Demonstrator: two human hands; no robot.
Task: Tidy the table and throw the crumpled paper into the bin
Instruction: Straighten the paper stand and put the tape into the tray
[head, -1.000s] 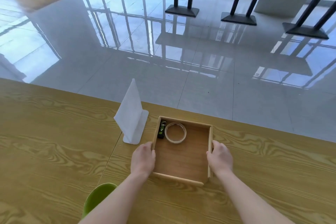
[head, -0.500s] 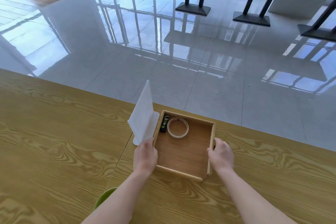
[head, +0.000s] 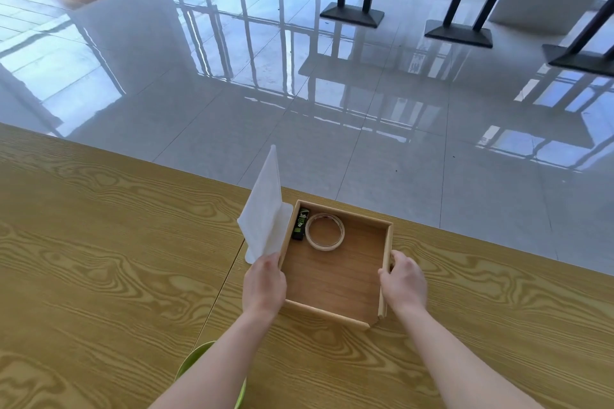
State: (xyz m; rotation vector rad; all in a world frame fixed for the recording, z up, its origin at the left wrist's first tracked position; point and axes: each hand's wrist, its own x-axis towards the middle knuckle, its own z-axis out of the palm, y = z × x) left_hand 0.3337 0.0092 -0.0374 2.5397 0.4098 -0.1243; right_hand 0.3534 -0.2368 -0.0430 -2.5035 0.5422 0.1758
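A shallow wooden tray [head: 335, 277] sits on the wood-grain table [head: 99, 259] near its far edge. Inside it, at the back left, lie a roll of clear tape [head: 325, 231] and a small black and green lighter [head: 300, 224]. My left hand [head: 264, 285] grips the tray's left wall. My right hand [head: 402, 285] grips its right wall, fingers curled over the rim. A white upright stand with a sheet of paper [head: 264, 214] touches the tray's left side. No crumpled paper shows.
A green rim, the bin or a bowl [head: 196, 362], peeks out below the table's near side under my left forearm. Beyond the table's far edge lies a glossy tiled floor [head: 299, 93] with black table bases [head: 352, 14].
Both hands have slid the tray left and away, so it now touches the white stand. The view has shifted, and the grip on both walls is unchanged.
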